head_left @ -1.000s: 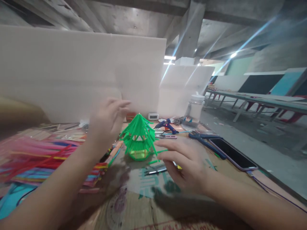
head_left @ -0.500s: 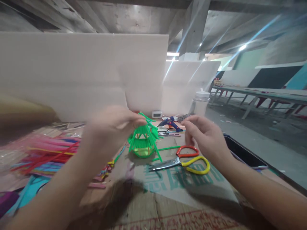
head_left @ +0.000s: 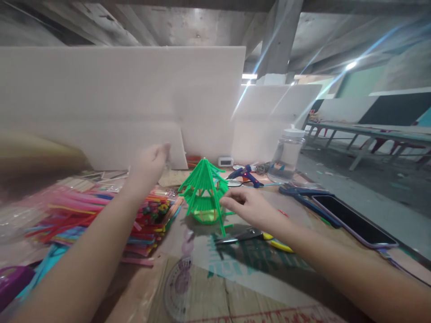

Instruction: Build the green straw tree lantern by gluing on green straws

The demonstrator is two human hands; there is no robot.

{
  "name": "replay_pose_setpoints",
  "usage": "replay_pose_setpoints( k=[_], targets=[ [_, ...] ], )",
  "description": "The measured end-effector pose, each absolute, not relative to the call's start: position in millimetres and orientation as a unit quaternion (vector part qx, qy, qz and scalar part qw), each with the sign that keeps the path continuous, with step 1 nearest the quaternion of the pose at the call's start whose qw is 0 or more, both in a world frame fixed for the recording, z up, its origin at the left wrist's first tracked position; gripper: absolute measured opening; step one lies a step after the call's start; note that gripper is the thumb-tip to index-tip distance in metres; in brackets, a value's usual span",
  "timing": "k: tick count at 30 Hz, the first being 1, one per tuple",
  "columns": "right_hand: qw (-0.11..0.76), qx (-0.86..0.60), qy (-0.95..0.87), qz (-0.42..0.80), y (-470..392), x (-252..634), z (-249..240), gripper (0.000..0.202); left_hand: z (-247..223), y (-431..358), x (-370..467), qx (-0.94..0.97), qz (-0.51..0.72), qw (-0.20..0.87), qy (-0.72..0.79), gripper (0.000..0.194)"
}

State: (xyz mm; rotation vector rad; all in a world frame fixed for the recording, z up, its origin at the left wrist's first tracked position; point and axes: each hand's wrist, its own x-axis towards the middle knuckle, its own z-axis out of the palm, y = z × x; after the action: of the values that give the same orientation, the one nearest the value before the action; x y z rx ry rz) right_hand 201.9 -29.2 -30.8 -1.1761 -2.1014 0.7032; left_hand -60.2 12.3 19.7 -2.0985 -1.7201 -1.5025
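Observation:
A small green pavilion model (head_left: 204, 195) with a pointed roof of fuzzy strips stands on the table in front of me. My right hand (head_left: 245, 205) is at its right side, thumb and fingers pinched together at a green strip on the edge. My left hand (head_left: 150, 165) is raised left of the model, blurred, with curled fingers; anything inside them is hidden. Under my right forearm lie scissors (head_left: 244, 236) with red and yellow handles, partly covered. Left of the model, a pile of coloured pipe cleaners (head_left: 144, 226) lies beneath my left forearm.
Behind the model are a blue glue gun (head_left: 245, 175) and a small white digital clock (head_left: 225, 161). A clear jar (head_left: 286, 154) stands at the back right. Blue-handled pliers (head_left: 305, 202) and a phone (head_left: 353, 220) lie on the right. White boards (head_left: 128, 89) rise behind the table.
My left hand has moved from the roof toward the back left. My right hand has come left and down to the model, now covering part of the scissors. The view has shifted slightly.

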Motion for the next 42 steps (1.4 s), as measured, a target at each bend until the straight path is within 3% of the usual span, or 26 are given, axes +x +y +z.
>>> replay_pose_setpoints(
  k=[4, 10, 14, 18, 24, 42],
  targets=[
    [0.302, -0.464, -0.769, 0.32, -28, 194, -39, 0.031, 17, 13, -52, -0.685, -0.472, -0.082, -0.548, 0.029],
    [0.346, -0.422, -0.749, 0.376, -26, 195, -46, 0.028, 14, 10, -36, -0.693, -0.47, -0.063, -0.543, 0.049],
    [0.353, -0.403, -0.746, 0.396, -25, 197, -46, 0.033, 3, 22, -34, -0.697, -0.526, -0.077, -0.482, 0.022],
    [0.336, -0.413, -0.745, 0.401, -27, 195, -43, 0.033, -1, 22, -25, -0.711, -0.525, -0.147, -0.444, 0.035],
    [0.324, -0.445, -0.729, 0.407, -28, 191, -38, 0.029, 4, 6, -9, -0.736, -0.469, -0.151, -0.464, 0.055],
    [0.305, -0.439, -0.728, 0.429, -23, 192, -46, 0.031, 6, 6, 2, -0.723, -0.475, -0.151, -0.478, 0.036]
  ],
)
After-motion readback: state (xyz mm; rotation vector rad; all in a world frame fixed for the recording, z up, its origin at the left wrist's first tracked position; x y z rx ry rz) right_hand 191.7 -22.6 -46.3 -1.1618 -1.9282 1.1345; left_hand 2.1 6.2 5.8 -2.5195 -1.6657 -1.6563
